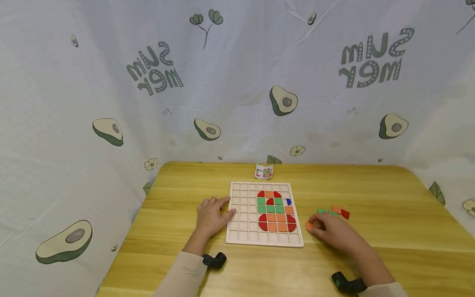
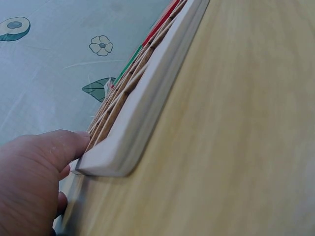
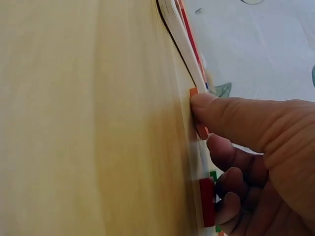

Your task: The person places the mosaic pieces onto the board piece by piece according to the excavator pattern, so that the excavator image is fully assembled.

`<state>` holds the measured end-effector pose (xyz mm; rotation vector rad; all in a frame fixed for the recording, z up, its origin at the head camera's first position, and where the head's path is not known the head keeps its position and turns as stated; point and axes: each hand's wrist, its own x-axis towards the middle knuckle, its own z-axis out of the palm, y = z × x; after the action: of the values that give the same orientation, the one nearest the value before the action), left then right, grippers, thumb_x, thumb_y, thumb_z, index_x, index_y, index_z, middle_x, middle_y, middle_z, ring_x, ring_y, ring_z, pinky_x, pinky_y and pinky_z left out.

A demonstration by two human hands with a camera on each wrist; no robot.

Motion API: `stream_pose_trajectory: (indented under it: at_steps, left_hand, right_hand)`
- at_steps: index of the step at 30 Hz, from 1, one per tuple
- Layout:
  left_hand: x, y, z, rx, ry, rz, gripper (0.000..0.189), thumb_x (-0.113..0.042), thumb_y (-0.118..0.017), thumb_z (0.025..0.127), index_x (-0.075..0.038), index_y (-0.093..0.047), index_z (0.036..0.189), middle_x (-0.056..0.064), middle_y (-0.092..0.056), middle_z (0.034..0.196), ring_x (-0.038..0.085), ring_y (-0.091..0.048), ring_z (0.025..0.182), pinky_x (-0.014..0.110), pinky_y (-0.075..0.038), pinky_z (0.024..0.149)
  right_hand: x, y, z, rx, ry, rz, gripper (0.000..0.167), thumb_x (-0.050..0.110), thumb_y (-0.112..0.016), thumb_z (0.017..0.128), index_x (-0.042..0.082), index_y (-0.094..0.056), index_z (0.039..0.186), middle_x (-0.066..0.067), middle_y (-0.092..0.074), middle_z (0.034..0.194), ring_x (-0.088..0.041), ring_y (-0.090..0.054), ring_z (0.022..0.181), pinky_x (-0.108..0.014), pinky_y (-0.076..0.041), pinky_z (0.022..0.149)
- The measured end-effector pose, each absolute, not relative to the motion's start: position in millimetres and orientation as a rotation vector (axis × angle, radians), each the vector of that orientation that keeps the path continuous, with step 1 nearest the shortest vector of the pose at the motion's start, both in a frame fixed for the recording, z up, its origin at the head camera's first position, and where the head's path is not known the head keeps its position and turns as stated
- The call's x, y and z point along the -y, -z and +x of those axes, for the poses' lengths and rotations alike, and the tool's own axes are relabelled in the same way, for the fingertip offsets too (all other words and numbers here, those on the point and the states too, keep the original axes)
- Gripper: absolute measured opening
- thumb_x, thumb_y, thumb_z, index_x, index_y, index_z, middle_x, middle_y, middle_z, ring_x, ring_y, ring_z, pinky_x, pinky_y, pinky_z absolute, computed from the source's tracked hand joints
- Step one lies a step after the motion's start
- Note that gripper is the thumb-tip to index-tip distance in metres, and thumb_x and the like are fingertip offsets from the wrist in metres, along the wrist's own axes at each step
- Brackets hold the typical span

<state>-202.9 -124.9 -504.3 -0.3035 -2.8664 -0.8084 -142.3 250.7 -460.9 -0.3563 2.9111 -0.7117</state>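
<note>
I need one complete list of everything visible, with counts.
Woodgrain table: one, yellowish, lower centre
Square wooden grid board: one, pale, on table
Flat tiles: many, red, orange, green, blue, in board
Loose flat tiles: at least four, red, orange, green, right of board
Small printed card: one, white, coloured pattern, behind board
Avocado-print cloth: count unclear, pale, behind table
Wrist devices: two, black, on wrists
Sleeves: two, beige, on forearms
Left hand: one, touching board's left edge
Right hand: one, pinching flat orange tile

Orange tile (image 1: pixel 309 226), pale gridded board (image 1: pixel 243 236), yellow wood-grain table (image 1: pixel 267 272), avocado-print curtain (image 1: pixel 237 78)
</note>
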Motion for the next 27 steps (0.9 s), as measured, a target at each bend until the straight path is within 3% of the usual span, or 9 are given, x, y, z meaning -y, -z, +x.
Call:
stream_pose_trajectory:
  at_steps: [12, 27]
  left_hand:
    - [125.6, 506.1, -203.4, 2.853, 0.798, -0.306, 0.051, -0.054, -0.068, 0.091, -0.029, -0.067, 0.136, -0.007, -0.053, 0.086, 0.014, -0.039, 0.082, 0.034, -0.029, 0.078]
    - [126.2, 506.3, -205.0, 2.849, 0.789, -0.314, 0.052, -0.054, -0.067, 0.091, -0.029, -0.068, 0.135, -0.007, -0.053, 0.086, 0.014, -0.041, 0.084, 0.035, -0.029, 0.079]
  right_hand:
    - [-205.8, 445.5, -159.5, -2.884, 0.865, -0.312, 0.021, 0.027, -0.070, 0.097, 0.010, -0.068, 0.110, 0.002, -0.055, 0.080, -0.012, -0.048, 0.071, -0.025, -0.039, 0.062]
    - [-116.5, 445.8, -224.4, -2.835, 0.666, -0.567, 0.020, 0.028, -0.070, 0.097, 0.013, -0.071, 0.111, 0.005, -0.059, 0.074, -0.012, -0.050, 0.064, -0.029, -0.042, 0.063]
